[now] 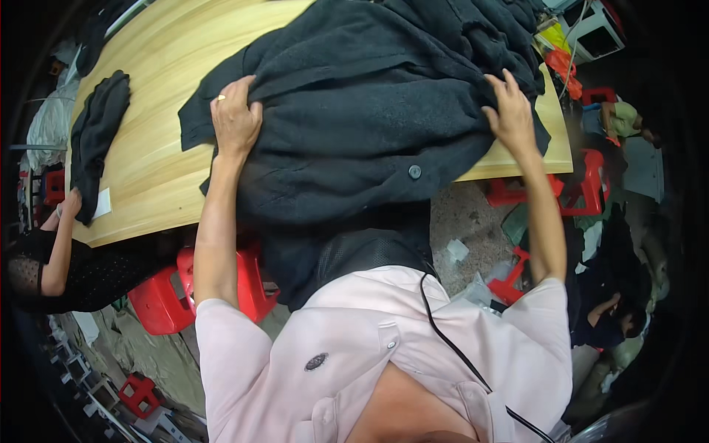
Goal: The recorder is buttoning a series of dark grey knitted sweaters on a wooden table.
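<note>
A dark charcoal knit cardigan (369,133) lies spread and rumpled over the front of the table, its lower part hanging past the edge toward me. One round dark button (414,172) shows near its lower right. My left hand (236,118), with a ring on one finger, rests on the left part of the cloth, fingers extended and thumb apart. On the right side, my right hand (511,114) touches the cardigan with fingers spread; no cloth is visibly pinched in it. More dark fabric (480,29) is heaped at the far right.
The wooden table (159,148) runs to the far left, where another person's hand (72,203) touches a dark knit piece (102,133) beside a white paper (103,201). Red stools (159,301) stand below. People sit at the right; a red plastic bag (563,70) lies at the far right corner.
</note>
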Demonstrator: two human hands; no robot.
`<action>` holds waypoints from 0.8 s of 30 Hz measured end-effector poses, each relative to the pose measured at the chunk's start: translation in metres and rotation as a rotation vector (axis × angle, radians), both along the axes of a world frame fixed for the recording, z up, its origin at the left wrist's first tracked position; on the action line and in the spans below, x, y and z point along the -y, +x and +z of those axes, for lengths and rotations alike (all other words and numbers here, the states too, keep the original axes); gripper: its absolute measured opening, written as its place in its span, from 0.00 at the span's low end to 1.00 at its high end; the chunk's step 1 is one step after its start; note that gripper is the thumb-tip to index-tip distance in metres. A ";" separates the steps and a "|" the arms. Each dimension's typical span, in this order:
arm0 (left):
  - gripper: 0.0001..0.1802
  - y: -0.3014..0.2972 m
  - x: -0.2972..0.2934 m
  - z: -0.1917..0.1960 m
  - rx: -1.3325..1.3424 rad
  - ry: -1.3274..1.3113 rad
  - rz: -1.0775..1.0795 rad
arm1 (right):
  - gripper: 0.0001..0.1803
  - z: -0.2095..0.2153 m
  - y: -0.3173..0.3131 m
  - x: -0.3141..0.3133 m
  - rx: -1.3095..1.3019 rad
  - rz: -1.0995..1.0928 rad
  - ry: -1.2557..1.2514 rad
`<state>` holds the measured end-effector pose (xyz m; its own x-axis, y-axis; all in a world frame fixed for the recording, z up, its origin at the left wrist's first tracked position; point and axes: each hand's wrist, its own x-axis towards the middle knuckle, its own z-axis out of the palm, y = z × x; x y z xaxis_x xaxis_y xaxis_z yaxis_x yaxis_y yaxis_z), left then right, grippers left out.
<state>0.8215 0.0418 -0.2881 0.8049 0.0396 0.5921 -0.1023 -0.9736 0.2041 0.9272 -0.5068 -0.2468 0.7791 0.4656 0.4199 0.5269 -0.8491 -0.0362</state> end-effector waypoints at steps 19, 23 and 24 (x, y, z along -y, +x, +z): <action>0.11 -0.153 0.249 -0.007 -0.426 -0.510 -0.511 | 0.12 -0.049 -0.109 -0.012 -0.177 0.998 -0.179; 0.13 -0.151 0.245 -0.010 -0.422 -0.448 -0.485 | 0.09 -0.040 -0.094 0.004 -0.196 0.998 -0.305; 0.20 -0.154 0.243 -0.013 -0.433 -0.495 -0.476 | 0.08 -0.037 -0.102 -0.002 -0.203 0.987 -0.259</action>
<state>0.6674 -0.2010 -0.3014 0.9552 -0.1888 0.2281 -0.2959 -0.6325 0.7158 0.8253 -0.5048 -0.2838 0.0475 0.9917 0.1199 0.9961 -0.0381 -0.0796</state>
